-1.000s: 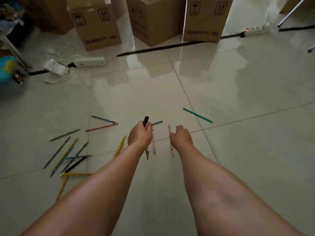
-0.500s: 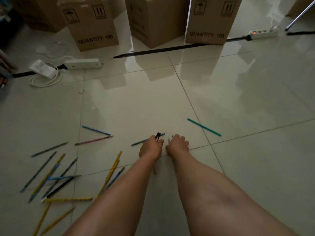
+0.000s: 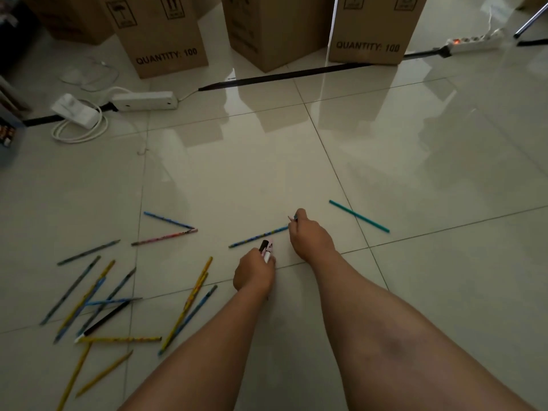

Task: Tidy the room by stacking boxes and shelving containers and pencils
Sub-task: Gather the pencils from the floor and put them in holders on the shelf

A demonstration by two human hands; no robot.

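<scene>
Several pencils lie scattered on the tiled floor. My left hand [image 3: 254,272] grips a small bundle of pencils [image 3: 266,250] whose dark and pink ends stick out above the fist. My right hand [image 3: 310,237] holds pencil tips between its fingers and touches the right end of a blue patterned pencil [image 3: 257,237] lying on the floor. A teal pencil [image 3: 358,216] lies to the right of that hand. A pile of yellow, blue and black pencils [image 3: 98,298] lies at the lower left. Three cardboard boxes stand at the back, one marked QUANTITY 100 [image 3: 157,34].
A white power strip [image 3: 145,100] with a coiled cable and adapter [image 3: 75,111] lies at the left back. A black strip [image 3: 284,75] runs across the floor before the boxes. Another power strip [image 3: 474,43] lies at the far right.
My right hand has reached forward and right to the end of the blue patterned pencil. My left hand has drawn back slightly with its bundle. The view has shifted closer to the floor.
</scene>
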